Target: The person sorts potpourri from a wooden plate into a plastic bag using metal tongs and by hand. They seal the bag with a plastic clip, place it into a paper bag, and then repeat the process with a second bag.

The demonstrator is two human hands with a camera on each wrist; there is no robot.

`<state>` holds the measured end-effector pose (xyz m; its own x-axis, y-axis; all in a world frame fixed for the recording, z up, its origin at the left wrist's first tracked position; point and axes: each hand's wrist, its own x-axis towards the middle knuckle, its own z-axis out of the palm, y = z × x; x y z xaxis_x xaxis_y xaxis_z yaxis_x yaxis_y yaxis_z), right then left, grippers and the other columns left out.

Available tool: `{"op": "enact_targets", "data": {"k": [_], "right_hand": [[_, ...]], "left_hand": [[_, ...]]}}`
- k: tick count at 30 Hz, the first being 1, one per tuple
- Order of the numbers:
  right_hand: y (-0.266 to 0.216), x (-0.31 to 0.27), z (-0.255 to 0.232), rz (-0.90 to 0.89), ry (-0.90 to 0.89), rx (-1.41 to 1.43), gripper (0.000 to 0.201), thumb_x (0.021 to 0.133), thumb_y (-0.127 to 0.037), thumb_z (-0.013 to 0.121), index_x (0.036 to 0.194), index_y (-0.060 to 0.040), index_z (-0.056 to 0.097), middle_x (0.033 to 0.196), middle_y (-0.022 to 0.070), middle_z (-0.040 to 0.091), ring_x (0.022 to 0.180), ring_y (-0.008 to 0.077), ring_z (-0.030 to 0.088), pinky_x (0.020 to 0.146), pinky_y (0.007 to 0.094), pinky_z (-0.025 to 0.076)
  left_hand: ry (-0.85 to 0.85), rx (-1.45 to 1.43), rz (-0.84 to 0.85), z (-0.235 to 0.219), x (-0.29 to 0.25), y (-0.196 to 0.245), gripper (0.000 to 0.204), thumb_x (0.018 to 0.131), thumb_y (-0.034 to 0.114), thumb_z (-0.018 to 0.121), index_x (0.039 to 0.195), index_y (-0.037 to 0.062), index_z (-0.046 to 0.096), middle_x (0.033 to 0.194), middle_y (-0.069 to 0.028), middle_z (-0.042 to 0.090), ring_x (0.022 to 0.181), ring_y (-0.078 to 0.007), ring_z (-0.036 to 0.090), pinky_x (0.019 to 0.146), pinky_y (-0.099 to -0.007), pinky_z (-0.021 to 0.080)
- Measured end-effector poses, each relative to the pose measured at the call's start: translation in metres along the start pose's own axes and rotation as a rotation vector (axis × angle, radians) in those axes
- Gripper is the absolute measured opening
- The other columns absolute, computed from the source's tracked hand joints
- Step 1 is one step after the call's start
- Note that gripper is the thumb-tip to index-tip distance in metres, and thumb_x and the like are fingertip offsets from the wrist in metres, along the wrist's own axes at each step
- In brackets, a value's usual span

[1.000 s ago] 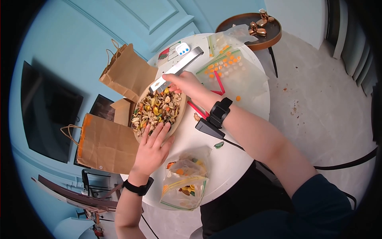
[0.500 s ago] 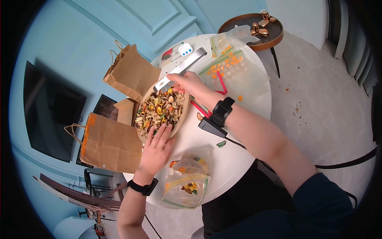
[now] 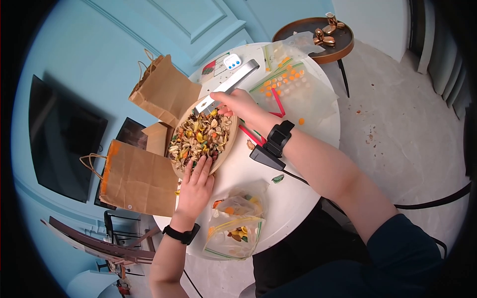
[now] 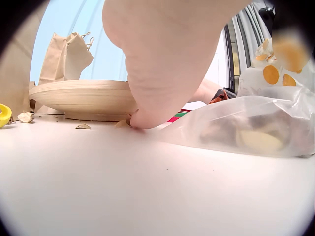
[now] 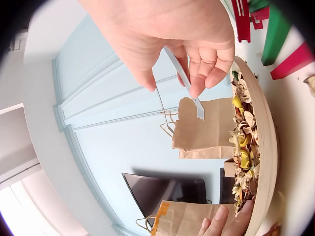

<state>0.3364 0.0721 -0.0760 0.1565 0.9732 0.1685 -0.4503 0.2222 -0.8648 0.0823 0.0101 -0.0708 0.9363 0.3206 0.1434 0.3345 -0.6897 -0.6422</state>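
A round wooden bowl (image 3: 227,149) full of dried petals and pods (image 3: 198,136) stands on the white table. Metal tongs (image 3: 233,82) are pinched between thumb and fingers of the right hand (image 3: 241,107), over the bowl's far side; the right wrist view shows the two tong arms (image 5: 186,81) apart, with nothing between their tips. The left hand (image 3: 195,194) lies with straight fingers on the bowl's near edge, fingertips at the petals. In the left wrist view the left hand (image 4: 162,64) reaches down beside the bowl (image 4: 88,96), its fingers mostly hidden.
Zip bags with petals (image 3: 236,223) lie near the front edge, and flat dotted bags (image 3: 298,89) at the right. Paper bags (image 3: 141,176) stand left of the bowl. Red strips (image 3: 277,103), a white timer (image 3: 232,61) and a green leaf (image 3: 278,179) are on the table.
The view has shifted a little, moving the scene slightly right. Both hands keep nearly the same places at the bowl, and the right hand still holds the tongs.
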Motion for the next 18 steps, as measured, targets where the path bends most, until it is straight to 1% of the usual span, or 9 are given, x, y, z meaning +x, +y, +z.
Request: {"op": "enact_targets", "data": {"k": [3, 6, 8, 10, 12, 13, 15, 16, 18], "right_hand": [[0.001, 0.001, 0.0, -0.002, 0.013, -0.004, 0.042, 0.078, -0.042, 0.068, 0.092, -0.0025, 0.064, 0.08, 0.0035, 0.061, 0.07, 0.0106, 0.059, 0.059, 0.0222, 0.046], [-0.001, -0.001, 0.0, -0.013, -0.004, 0.004, 0.043, 0.078, -0.042, 0.068, 0.092, -0.0018, 0.063, 0.081, 0.0044, 0.061, 0.07, 0.0104, 0.059, 0.059, 0.022, 0.045], [-0.003, -0.002, 0.0, -0.009, -0.002, 0.001, 0.044, 0.077, -0.042, 0.068, 0.093, -0.0012, 0.063, 0.082, 0.005, 0.061, 0.069, 0.0103, 0.058, 0.059, 0.0219, 0.045], [-0.001, -0.001, 0.0, 0.0, -0.007, -0.001, 0.045, 0.077, -0.042, 0.068, 0.094, -0.0006, 0.062, 0.082, 0.0057, 0.061, 0.069, 0.0102, 0.058, 0.058, 0.0217, 0.045], [0.001, 0.0, -0.001, 0.007, -0.034, -0.037, 0.051, 0.079, -0.045, 0.066, 0.102, -0.0003, 0.062, 0.088, 0.0059, 0.059, 0.075, 0.0099, 0.057, 0.065, 0.0227, 0.044], [0.001, -0.001, -0.002, 0.015, -0.038, -0.054, 0.052, 0.079, -0.045, 0.066, 0.103, 0.0005, 0.061, 0.091, 0.0075, 0.059, 0.077, 0.0107, 0.057, 0.068, 0.023, 0.045], [0.001, 0.0, -0.003, 0.026, -0.046, -0.05, 0.054, 0.079, -0.046, 0.067, 0.104, 0.001, 0.06, 0.093, 0.0085, 0.058, 0.079, 0.0116, 0.058, 0.07, 0.0235, 0.046], [0.001, 0.0, -0.004, 0.03, -0.043, -0.045, 0.055, 0.078, -0.046, 0.067, 0.105, 0.0016, 0.06, 0.095, 0.0095, 0.058, 0.081, 0.0124, 0.058, 0.072, 0.0241, 0.046], [-0.002, -0.002, -0.004, 0.035, -0.062, -0.047, 0.059, 0.078, -0.047, 0.067, 0.108, 0.0031, 0.057, 0.1, 0.0113, 0.056, 0.084, 0.0137, 0.058, 0.076, 0.0254, 0.047]], "left_hand": [[0.013, -0.023, -0.004, -0.003, -0.002, 0.001, 0.007, 0.082, 0.012, 0.058, 0.08, 0.0056, 0.058, 0.131, -0.0113, 0.05, 0.129, -0.0261, 0.04, 0.107, -0.0489, 0.031], [0.035, -0.2, -0.05, -0.028, -0.007, 0.002, 0.01, 0.076, 0.008, 0.065, 0.084, 0.0065, 0.059, 0.129, -0.0113, 0.051, 0.127, -0.0302, 0.04, 0.106, -0.0509, 0.03], [0.193, -0.308, -0.203, -0.058, -0.009, 0.004, 0.01, 0.072, 0.006, 0.066, 0.081, 0.0071, 0.061, 0.127, -0.0117, 0.053, 0.128, -0.0322, 0.04, 0.106, -0.0502, 0.03], [0.216, -0.344, -0.284, -0.091, -0.016, 0.006, 0.014, 0.07, 0.004, 0.067, 0.083, 0.0086, 0.063, 0.126, -0.011, 0.054, 0.128, -0.0343, 0.039, 0.106, -0.0501, 0.03], [0.235, -0.514, -0.415, -0.125, -0.025, 0.01, 0.011, 0.071, 0.005, 0.068, 0.081, 0.0094, 0.064, 0.126, -0.0103, 0.054, 0.129, -0.0332, 0.038, 0.106, -0.0498, 0.029], [0.232, -0.512, -0.427, -0.138, -0.029, 0.013, 0.011, 0.071, 0.005, 0.068, 0.081, 0.0094, 0.064, 0.126, -0.0103, 0.054, 0.129, -0.0332, 0.038, 0.106, -0.0498, 0.029], [0.159, -0.557, -0.294, -0.156, -0.038, 0.02, 0.008, 0.071, 0.008, 0.07, 0.077, 0.0112, 0.066, 0.127, -0.0099, 0.054, 0.13, -0.032, 0.037, 0.108, -0.0487, 0.028], [0.155, -0.553, -0.305, -0.158, -0.039, 0.024, 0.008, 0.071, 0.008, 0.07, 0.077, 0.0112, 0.066, 0.127, -0.0099, 0.054, 0.13, -0.032, 0.037, 0.108, -0.0487, 0.028], [0.03, -0.547, -0.12, -0.161, -0.04, 0.033, 0.008, 0.07, 0.013, 0.073, 0.076, 0.0139, 0.068, 0.127, -0.0097, 0.054, 0.131, -0.0308, 0.036, 0.109, -0.0471, 0.027]]}}
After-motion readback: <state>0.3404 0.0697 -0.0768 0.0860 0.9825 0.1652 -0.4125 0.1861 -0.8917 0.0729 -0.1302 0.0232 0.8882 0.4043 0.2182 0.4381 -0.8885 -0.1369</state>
